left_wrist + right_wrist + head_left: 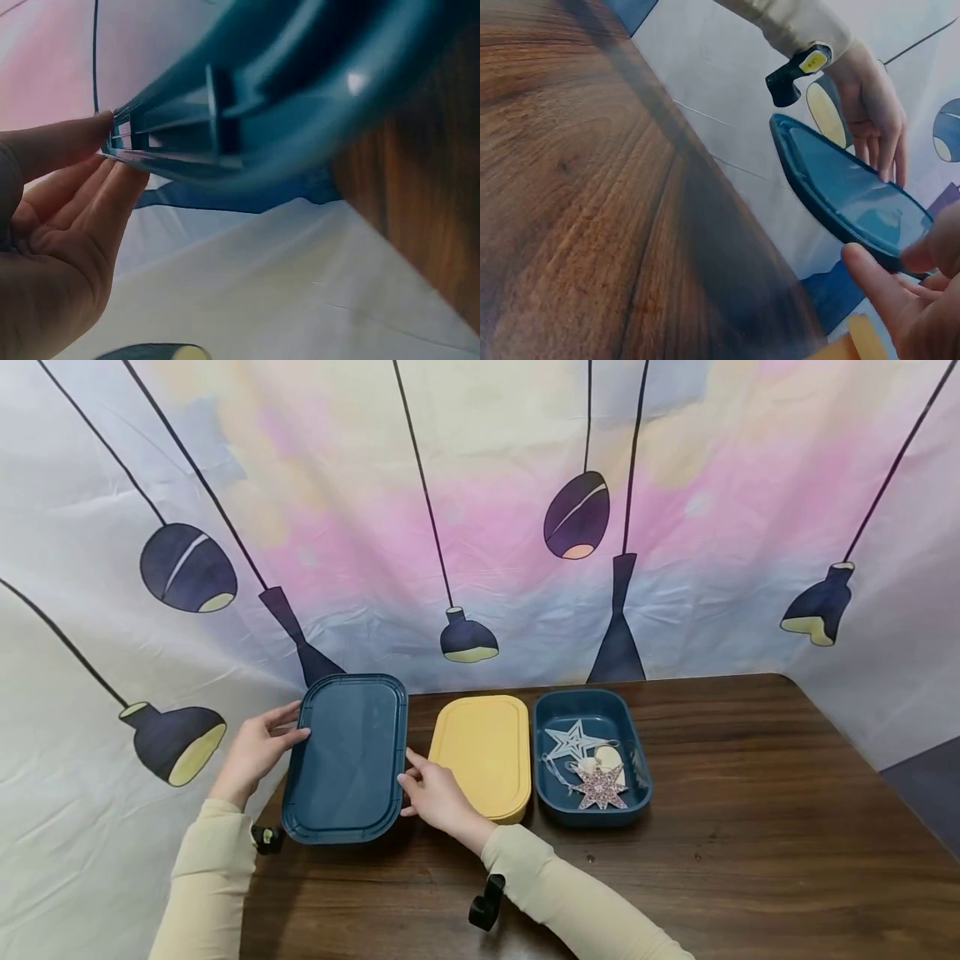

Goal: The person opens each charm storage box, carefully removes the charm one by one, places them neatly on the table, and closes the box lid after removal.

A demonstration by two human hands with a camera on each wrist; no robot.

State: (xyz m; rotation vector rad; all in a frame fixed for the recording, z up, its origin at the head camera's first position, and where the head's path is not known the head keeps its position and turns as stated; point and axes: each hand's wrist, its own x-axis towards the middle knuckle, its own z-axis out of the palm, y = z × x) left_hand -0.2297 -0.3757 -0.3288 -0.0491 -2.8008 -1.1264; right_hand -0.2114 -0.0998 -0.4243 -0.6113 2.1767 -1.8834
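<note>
A dark blue rectangular lid [345, 760] with rounded corners is held up over the left end of the table, by both hands. My left hand [255, 756] pinches its left edge, thumb on one side and fingers on the other, as the left wrist view shows at the rim [180, 131]. On the opposite edge my right hand [442, 797] grips the lid between thumb and fingers. In the right wrist view the lid [840, 184] looks thin and tilted. Beside the right hand sits a yellow lidded box [480, 756].
Right of the yellow box, an open blue box [592, 817] holds a white star ornament [573, 741], a glittery pink star [602, 787] and a pale heart-shaped piece [611, 760]. The brown wooden table [750, 827] extends rightward. A lamp-patterned cloth [360, 527] hangs behind.
</note>
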